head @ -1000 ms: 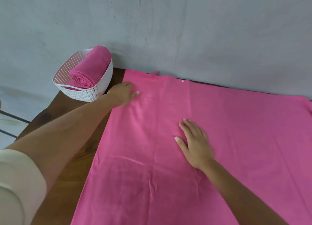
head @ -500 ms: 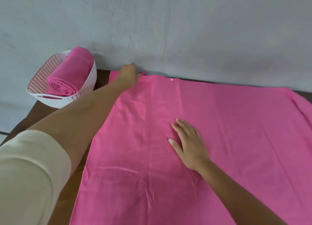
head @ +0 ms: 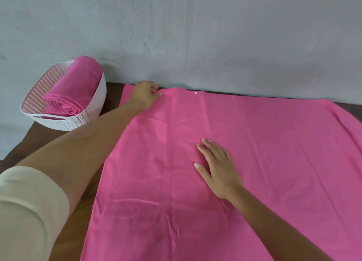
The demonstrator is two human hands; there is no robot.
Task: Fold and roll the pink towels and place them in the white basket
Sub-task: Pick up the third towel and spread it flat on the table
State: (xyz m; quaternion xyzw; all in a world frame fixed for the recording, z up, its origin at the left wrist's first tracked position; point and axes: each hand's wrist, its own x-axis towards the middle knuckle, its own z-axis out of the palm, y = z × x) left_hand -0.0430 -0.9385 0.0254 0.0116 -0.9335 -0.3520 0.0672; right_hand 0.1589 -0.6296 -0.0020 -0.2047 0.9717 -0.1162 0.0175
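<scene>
A large pink towel (head: 264,153) lies spread flat over most of the table. My left hand (head: 145,96) reaches to the towel's far left corner by the wall, its fingers curled and pinching the towel's far edge. Near the towel's middle, my right hand (head: 217,166) lies flat with straight fingers pressing the cloth. The white basket (head: 94,112) stands at the far left of the table and holds one rolled pink towel (head: 76,92) lying on its side.
A grey wall (head: 195,35) runs right behind the table's far edge. Bare dark wood of the table (head: 45,141) shows between the basket and the towel. The towel's right end hangs over the table's right side.
My left hand has slid from the towel's left edge up to its far corner at the wall and curled onto the edge. The right hand stays flat in place.
</scene>
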